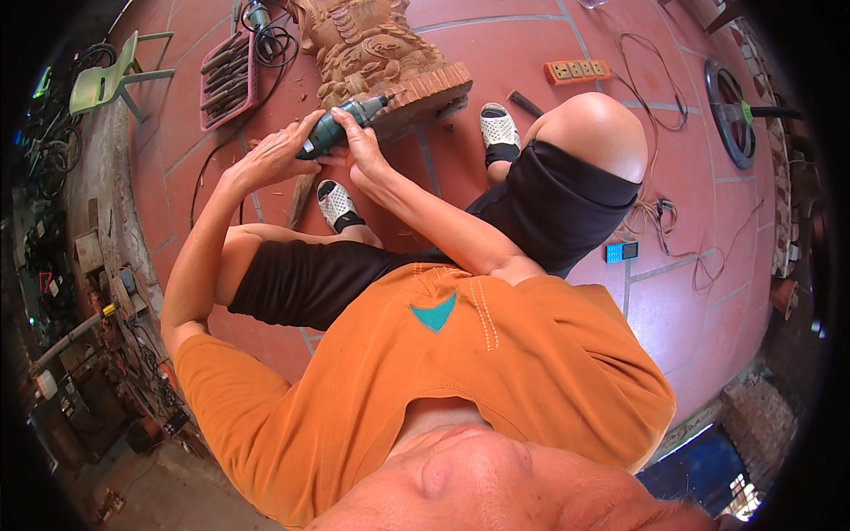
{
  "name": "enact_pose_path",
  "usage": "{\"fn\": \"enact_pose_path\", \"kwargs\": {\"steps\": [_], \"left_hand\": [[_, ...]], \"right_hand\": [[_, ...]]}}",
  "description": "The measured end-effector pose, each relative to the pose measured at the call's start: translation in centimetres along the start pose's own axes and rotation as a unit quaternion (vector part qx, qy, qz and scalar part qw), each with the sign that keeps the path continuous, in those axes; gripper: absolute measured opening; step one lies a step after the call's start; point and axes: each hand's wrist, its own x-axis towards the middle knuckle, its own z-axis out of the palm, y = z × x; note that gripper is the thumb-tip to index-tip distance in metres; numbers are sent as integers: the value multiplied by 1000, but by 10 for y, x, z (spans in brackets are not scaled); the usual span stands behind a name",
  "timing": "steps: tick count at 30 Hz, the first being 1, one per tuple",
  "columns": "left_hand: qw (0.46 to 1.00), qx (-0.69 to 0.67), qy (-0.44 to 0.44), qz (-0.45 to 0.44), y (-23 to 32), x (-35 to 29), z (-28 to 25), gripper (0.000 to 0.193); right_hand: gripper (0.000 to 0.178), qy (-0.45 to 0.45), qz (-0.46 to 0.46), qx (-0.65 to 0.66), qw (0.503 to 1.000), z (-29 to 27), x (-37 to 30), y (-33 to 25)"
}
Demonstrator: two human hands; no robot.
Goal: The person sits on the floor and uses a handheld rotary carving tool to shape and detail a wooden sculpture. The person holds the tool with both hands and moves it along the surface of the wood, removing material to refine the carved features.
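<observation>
Red floor tiles (pixel 496 53) carry a heavy, rigid wood carving (pixel 372 49). Both hands, left hand (pixel 279 150) and right hand (pixel 359 142), wrap fingers tightly round a stiff green rotary tool (pixel 341 124), best gripped mid-body.

The scene is lit by soft, even daylight, and no single source can be made out. The red tiled floor (pixel 496 53) is rendered bright and saturated, with only faint, diffuse shadows cast beneath the carved wooden figure (pixel 372 53). No harsh glare is seen. Strong fisheye distortion is shown: tile joints are bent toward the rim, and the corners are cut off by a black vignette. The chin at the lower edge is blurred, being too close for focus.
</observation>
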Motion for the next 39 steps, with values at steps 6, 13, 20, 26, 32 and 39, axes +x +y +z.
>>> {"fn": "enact_pose_path", "kwargs": {"steps": [6, 13, 20, 26, 32, 39], "left_hand": [[1000, -2, 0, 1, 1, 0, -1, 89], [1000, -9, -11, -3, 2, 0, -2, 89], [1000, -17, -7, 9, 3, 0, -2, 91], [1000, 0, -4, -1, -3, 1, 3, 91], [1000, -1, -3, -2, -3, 1, 2, 92], [999, -22, -24, -6, 3, 0, -3, 91]], "right_hand": [[43, 0, -3, 2, 1000, 1, -1, 0], [43, 1, -6, 7, 1000, 0, -2, 2], [42, 6, -10, 5, 1000, 0, -3, 4], [42, -4, -1, -4, 1000, -1, -1, 0], [41, -3, -5, -1, 1000, 1, -3, -1], [41, 6, -19, 8, 1000, 3, -8, 4]]}}
